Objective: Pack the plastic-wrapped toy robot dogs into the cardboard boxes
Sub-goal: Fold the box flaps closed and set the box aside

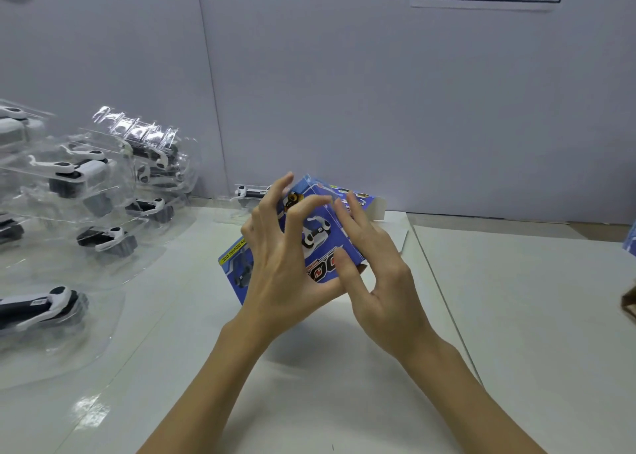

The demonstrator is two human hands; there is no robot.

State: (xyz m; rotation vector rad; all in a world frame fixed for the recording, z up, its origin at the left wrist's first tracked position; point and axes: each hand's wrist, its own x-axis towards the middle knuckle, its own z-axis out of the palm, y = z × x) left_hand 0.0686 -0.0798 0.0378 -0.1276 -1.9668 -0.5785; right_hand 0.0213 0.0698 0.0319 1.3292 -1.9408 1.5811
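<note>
Both hands — left hand (275, 257), right hand (375, 267) — grip my blue box (320, 233), open flap tilted away, wrapped dogs (103, 240) lying leftward.

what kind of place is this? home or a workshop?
Likely a small packing station, not a home: a heap of clear plastic blister packs holding black-and-white toy robot dogs on a plain white table, both hands gripping a blue printed cardboard box, bare grey partition walls.

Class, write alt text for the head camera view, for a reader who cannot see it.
Two bare hands, left hand and right hand, hold a blue printed cardboard box above a white table. Plastic-wrapped toy robot dogs are piled at the left.
</note>
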